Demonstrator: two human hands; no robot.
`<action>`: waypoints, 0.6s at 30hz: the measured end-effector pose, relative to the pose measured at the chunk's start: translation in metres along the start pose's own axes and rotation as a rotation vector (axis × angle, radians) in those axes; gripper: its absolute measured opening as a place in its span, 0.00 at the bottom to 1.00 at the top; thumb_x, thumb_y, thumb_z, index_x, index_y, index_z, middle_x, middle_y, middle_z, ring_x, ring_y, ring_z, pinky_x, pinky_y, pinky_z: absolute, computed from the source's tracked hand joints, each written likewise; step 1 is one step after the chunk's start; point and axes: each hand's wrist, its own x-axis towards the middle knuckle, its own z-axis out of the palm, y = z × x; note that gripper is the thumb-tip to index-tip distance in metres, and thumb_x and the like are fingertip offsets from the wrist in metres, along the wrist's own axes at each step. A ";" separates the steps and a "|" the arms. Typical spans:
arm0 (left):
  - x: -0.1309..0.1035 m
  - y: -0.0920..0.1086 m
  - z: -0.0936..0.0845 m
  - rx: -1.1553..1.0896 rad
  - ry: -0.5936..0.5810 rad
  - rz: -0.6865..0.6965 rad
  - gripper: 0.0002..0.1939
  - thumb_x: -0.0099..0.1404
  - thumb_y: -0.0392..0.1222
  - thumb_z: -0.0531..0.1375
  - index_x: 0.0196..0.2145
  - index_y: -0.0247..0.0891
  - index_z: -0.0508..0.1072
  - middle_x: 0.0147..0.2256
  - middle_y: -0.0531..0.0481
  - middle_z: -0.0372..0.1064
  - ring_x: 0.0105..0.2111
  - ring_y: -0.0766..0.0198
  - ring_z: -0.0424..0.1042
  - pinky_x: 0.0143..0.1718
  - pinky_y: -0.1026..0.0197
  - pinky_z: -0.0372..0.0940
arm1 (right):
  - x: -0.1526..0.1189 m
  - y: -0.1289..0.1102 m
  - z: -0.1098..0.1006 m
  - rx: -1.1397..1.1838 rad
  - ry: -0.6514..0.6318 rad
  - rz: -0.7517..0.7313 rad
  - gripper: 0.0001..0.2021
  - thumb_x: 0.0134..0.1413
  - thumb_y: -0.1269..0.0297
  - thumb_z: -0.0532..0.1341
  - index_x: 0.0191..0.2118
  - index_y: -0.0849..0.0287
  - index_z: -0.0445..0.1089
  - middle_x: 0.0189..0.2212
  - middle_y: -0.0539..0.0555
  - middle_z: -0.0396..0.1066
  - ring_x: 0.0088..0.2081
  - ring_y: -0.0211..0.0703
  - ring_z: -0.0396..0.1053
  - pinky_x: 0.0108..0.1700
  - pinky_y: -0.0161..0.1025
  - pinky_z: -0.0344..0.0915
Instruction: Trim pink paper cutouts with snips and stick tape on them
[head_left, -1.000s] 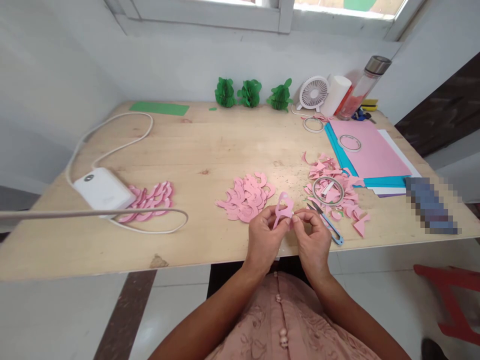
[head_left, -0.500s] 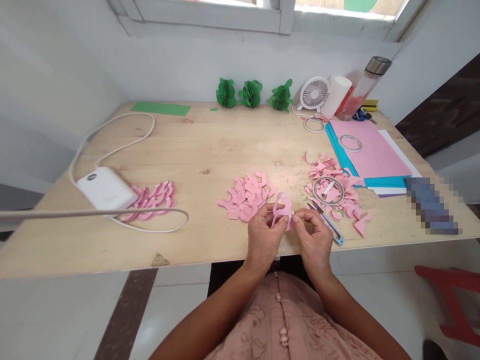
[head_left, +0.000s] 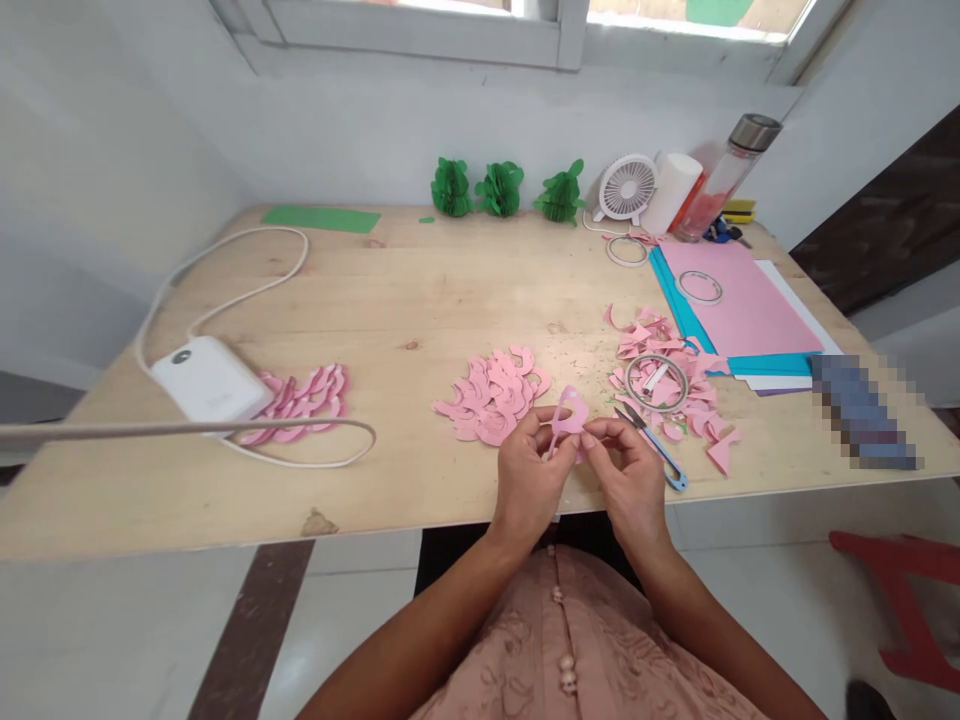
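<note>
Between my hands, just above the table's front edge, is a curved pink paper cutout [head_left: 573, 412]. My left hand [head_left: 531, 470] pinches it from the left, with part of the paper looping up over the fingers. From the right, the thumb and fingertips of my right hand [head_left: 624, 472] close on its edge. Left of the hands lies a pile of similar pink paper cutouts [head_left: 495, 392]. Blue-handled thread snips [head_left: 664, 455] rest beside my right hand. Just beyond them, a roll of tape [head_left: 657, 383] sits on pink paper scraps [head_left: 705, 415].
A white power bank [head_left: 214, 380] with a looping cable stands at the left, near more pink cutouts [head_left: 311, 400]. Green paper figures [head_left: 500, 190], a small fan [head_left: 628, 188] and a glass bottle [head_left: 727, 180] line the back. Coloured paper sheets [head_left: 757, 310] lie at right.
My right fingertips have moved slightly left, right up against the pink cutout. The cutout has tilted a little, and the small pale bit seen at the right fingertips no longer shows.
</note>
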 end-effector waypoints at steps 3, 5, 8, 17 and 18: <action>0.000 0.001 -0.001 0.032 -0.003 0.014 0.13 0.53 0.34 0.61 0.38 0.36 0.71 0.30 0.51 0.74 0.27 0.68 0.72 0.31 0.67 0.65 | 0.001 -0.001 0.000 -0.013 0.006 -0.031 0.05 0.51 0.63 0.60 0.32 0.58 0.69 0.30 0.52 0.70 0.34 0.42 0.67 0.41 0.40 0.62; 0.000 0.002 -0.001 0.047 0.000 0.015 0.12 0.53 0.34 0.61 0.38 0.36 0.71 0.30 0.51 0.74 0.27 0.68 0.72 0.31 0.67 0.65 | 0.001 0.000 -0.001 -0.001 -0.004 -0.035 0.05 0.52 0.63 0.59 0.33 0.58 0.69 0.31 0.52 0.70 0.35 0.42 0.67 0.40 0.40 0.62; 0.000 0.002 -0.002 0.057 0.005 0.000 0.12 0.53 0.35 0.62 0.38 0.36 0.71 0.28 0.51 0.74 0.27 0.68 0.72 0.31 0.67 0.65 | 0.001 0.000 -0.001 0.045 -0.036 -0.019 0.06 0.54 0.61 0.58 0.34 0.58 0.68 0.30 0.52 0.70 0.35 0.42 0.67 0.40 0.40 0.62; 0.001 0.001 -0.001 0.025 0.003 -0.026 0.13 0.52 0.35 0.62 0.38 0.36 0.71 0.29 0.50 0.74 0.27 0.66 0.72 0.31 0.66 0.65 | 0.000 0.000 -0.004 0.024 -0.050 0.003 0.07 0.52 0.61 0.60 0.33 0.58 0.69 0.31 0.52 0.71 0.35 0.43 0.67 0.42 0.41 0.62; 0.001 0.001 -0.001 0.020 -0.003 -0.030 0.13 0.52 0.35 0.62 0.38 0.36 0.71 0.29 0.51 0.73 0.27 0.66 0.72 0.31 0.65 0.65 | 0.000 0.000 -0.004 0.004 -0.041 -0.008 0.06 0.51 0.61 0.60 0.33 0.58 0.70 0.31 0.52 0.70 0.35 0.43 0.67 0.42 0.41 0.62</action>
